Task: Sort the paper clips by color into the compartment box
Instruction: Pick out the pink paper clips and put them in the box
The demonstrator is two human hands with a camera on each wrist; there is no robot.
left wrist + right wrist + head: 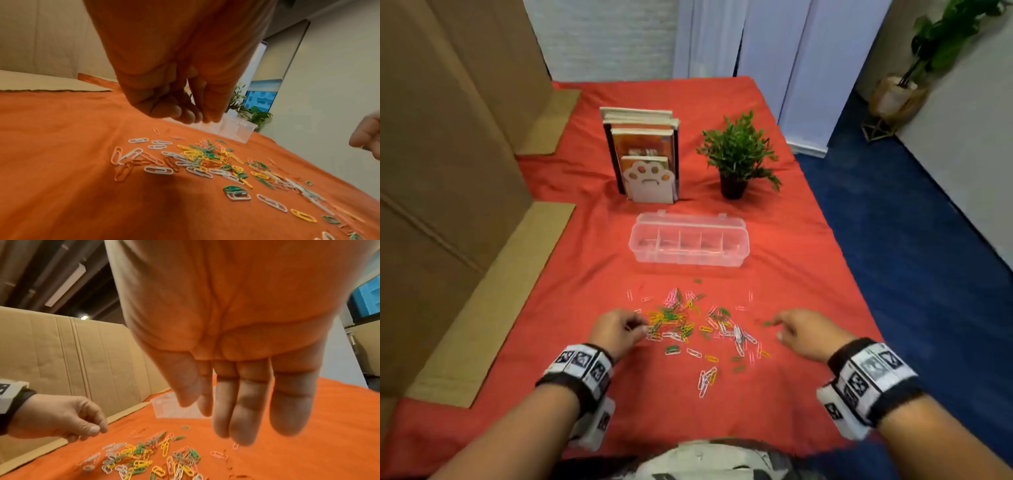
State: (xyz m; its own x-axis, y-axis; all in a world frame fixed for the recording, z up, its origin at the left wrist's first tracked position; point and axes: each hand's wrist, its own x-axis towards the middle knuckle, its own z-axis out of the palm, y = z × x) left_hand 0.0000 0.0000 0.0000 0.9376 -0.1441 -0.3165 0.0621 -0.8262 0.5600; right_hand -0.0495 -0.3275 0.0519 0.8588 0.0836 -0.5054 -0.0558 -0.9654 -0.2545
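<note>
Five compartments: compartment box [689,244], clear plastic, centre of the head view, lid open behind it; the cells look bare, though glare makes that hard to confirm.
Left edge: cardboard panels [448,171] standing along the red cloth [808,274].
Left hand [616,330]: lower left of centre, at the left edge of the clip pile; fingers curled with thumb against fingertips. Whether a clip is pinched there cannot be told.
Paper clips [688,325]: loose on the cloth in the lower centre, below the box in the frame; white, yellow, green, pink and orange mixed together.
Upper centre: books [643,150] upright behind a paw-shaped bookend [649,181].
Right of the books: small potted plant [736,154].
Right hand [804,334]: lower right, beside the pile; thumb and forefinger close together at a green clip [768,323], other fingers hanging loosely; a real pinch cannot be confirmed.
Far upper right: floor plant [935,44] on the blue carpet.
</note>
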